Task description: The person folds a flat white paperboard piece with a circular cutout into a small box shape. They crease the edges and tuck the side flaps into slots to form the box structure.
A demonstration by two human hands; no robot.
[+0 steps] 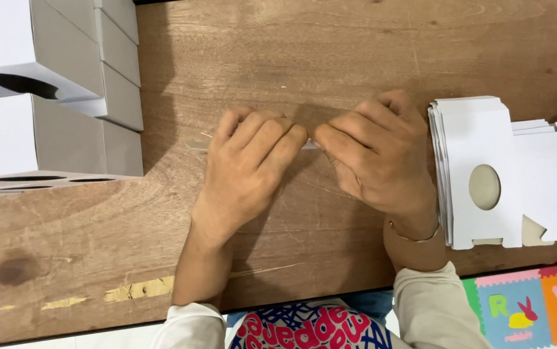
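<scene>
Both hands rest curled on the wooden table [304,58], the left hand [252,161] and right hand [375,155] pinching a small white piece [309,146] between their fingertips, just left of the stack of flat white cardboard blanks [485,142].

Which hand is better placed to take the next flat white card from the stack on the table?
The right hand, probably. It lies directly beside the stack of flat white cards, almost touching its edge. The left hand is farther away, on the side of the assembled white boxes. Both hands now pinch a small white piece.
</scene>
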